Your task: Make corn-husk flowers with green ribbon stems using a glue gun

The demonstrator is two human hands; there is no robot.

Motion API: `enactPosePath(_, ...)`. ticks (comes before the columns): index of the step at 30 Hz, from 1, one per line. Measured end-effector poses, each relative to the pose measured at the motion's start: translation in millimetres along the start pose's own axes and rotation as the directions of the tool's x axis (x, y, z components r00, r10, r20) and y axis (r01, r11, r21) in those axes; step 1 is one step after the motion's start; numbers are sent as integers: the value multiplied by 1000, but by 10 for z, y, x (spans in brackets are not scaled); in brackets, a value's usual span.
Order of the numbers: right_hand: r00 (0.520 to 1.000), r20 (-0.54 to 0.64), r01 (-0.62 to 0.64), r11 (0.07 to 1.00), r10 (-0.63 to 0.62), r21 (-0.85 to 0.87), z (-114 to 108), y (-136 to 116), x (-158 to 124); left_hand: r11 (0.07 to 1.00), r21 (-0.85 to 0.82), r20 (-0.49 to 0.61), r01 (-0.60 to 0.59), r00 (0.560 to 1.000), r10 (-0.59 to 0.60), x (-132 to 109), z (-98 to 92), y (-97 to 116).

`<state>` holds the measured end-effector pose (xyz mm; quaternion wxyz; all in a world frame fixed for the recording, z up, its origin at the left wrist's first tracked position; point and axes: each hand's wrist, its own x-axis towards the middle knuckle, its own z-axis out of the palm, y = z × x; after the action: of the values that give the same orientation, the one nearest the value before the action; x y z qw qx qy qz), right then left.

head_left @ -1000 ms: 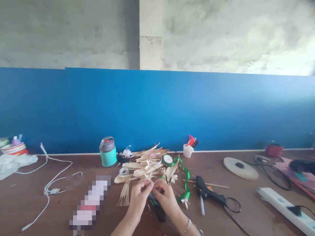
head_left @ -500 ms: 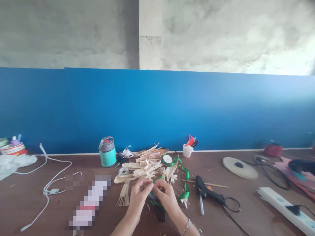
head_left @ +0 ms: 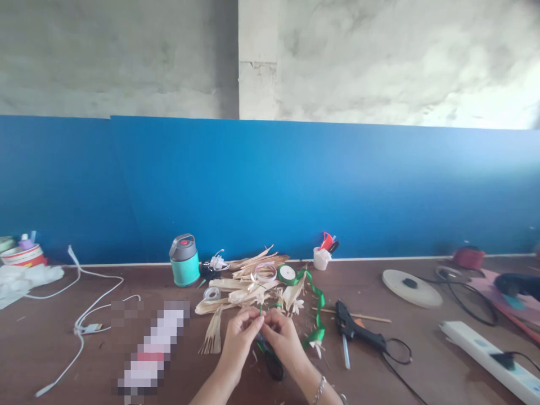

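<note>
My left hand (head_left: 241, 337) and my right hand (head_left: 283, 334) meet fingertip to fingertip, both pinching a thin green stem (head_left: 260, 309). A pale flower of husk-like petals (head_left: 260, 291) shows just above the stem; whether the two are joined is unclear. Beneath my hands lie dark-handled scissors (head_left: 274, 369), partly covered. Beyond my fingers spread dried corn husks (head_left: 240, 293). One husk piece with a fringed end (head_left: 212, 334) rests left of my left hand. Green ribbon (head_left: 321, 301) curls along the right from its spool (head_left: 287, 274), near another white flower (head_left: 317, 346).
A black glue gun (head_left: 358, 332) with its cord lies right, by a thin wooden stick (head_left: 377, 319). Farther right are a white power strip (head_left: 485, 354) and a round lid (head_left: 411, 289). A teal container (head_left: 185, 270), tape roll (head_left: 212, 293) and white cable (head_left: 95, 301) sit left.
The green stem stands out a little more above my fingertips. My right-hand fingers have shifted slightly against the left ones; the table things have not moved.
</note>
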<state>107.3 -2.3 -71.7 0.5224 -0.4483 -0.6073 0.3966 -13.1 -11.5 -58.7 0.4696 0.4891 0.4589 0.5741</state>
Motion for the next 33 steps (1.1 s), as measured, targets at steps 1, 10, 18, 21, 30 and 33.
enactPosePath(1,1000,-5,-2,1000,2,3,0,-8,1,1000,2,-1,-9,1000,9,4,-1,2)
enactPosePath(10,994,-81,-63,996,67,58,-59,-55,-12,1000,-2,-18,4,1000,-4,42,-21,-62)
enactPosePath(18,993,-110,-57,995,48,-85,-73,-42,1,994,-94,-68,55,996,-62,45,-18,-122)
enactPosePath(21,987,-157,-8,973,-29,-232,-146,-19,64,988,-140,-100,66,992,-80,65,-37,-122)
enactPosePath(30,985,-111,47,818,-134,-574,-205,55,511,971,-217,-90,97,989,-119,92,-63,-89)
enactPosePath(33,988,-76,61,789,-135,-612,-164,35,591,966,-244,-92,90,989,-116,99,-63,-77)
